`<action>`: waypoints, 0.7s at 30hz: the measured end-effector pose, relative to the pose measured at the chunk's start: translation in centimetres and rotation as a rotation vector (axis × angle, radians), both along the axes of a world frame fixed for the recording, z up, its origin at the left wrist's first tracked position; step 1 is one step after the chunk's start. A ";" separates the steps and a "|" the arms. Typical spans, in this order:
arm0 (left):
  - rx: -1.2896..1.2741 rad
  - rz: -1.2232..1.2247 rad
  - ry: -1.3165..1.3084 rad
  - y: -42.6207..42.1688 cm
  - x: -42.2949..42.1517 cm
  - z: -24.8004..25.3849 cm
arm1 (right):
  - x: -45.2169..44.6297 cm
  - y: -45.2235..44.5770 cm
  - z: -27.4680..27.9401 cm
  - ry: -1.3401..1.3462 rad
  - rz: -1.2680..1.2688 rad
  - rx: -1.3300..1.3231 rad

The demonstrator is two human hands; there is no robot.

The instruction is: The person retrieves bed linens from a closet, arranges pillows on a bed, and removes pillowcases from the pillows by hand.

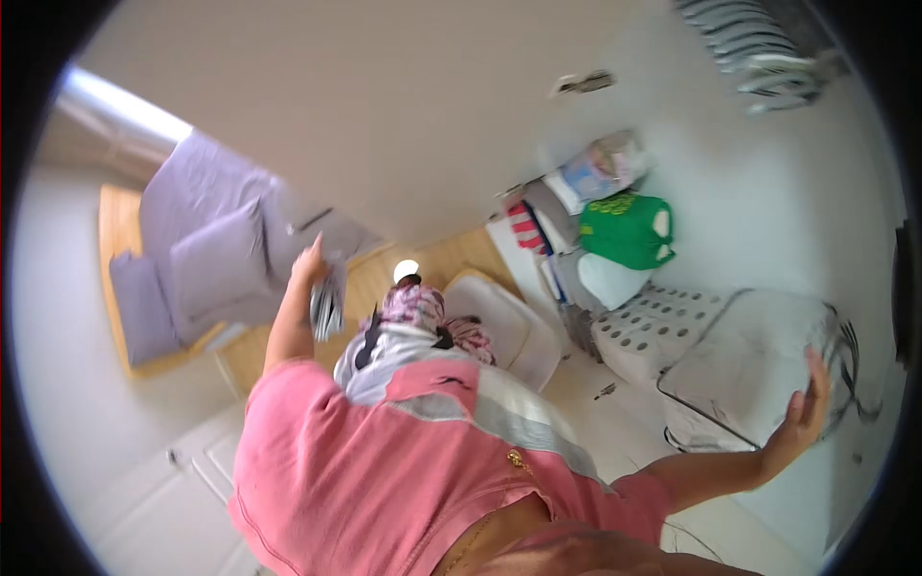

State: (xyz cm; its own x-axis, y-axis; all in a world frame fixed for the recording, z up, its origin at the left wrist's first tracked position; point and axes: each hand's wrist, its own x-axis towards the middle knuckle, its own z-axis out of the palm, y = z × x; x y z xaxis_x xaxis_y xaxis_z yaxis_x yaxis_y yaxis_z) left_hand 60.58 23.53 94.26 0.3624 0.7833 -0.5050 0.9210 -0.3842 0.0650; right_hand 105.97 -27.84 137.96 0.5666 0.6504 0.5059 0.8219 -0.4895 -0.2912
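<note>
My left hand [309, 266] is raised at the left, fingers closed around a bundle of thin grey and white pieces [328, 302], which look like hangers. One fingertip points up near a dark bar handle [310, 220] on a large beige door panel [384, 106]. At the right, my right hand [807, 413] is held out with its fingers apart and nothing in it. It is beside a clear storage bag with dark edging [740, 360].
Folded clothes [552, 216], a green bag [629, 230] and a white perforated box [653, 322] stand right of centre. Hangers [749, 48] hang at the upper right. A bed with purple-grey pillows [216, 259] is at the left; a white tub [514, 322] stands near my legs.
</note>
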 end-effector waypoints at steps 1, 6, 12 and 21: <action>-0.016 0.032 -0.046 0.6 0.8 0.1 | 0.0 -1.4 -2.9 0.177 -0.104 -0.069; -0.134 -0.009 -0.272 5.3 3.7 -2.5 | -2.7 -4.6 -17.3 0.508 -0.327 -0.067; -0.291 -0.530 -0.434 9.2 6.1 -8.3 | -10.4 4.7 -33.8 0.746 -0.085 -0.135; -0.571 -0.699 -0.830 10.1 2.3 -16.2 | -35.0 41.4 -51.5 0.993 0.666 -0.204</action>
State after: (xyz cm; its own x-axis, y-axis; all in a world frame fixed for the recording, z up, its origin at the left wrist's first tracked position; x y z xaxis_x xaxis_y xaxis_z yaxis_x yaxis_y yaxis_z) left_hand 62.87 33.66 78.08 0.9912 0.0336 -0.1281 0.1275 -0.5032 0.8547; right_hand 70.99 13.51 86.42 0.1739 0.9791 -0.1051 0.3928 -0.1668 -0.9044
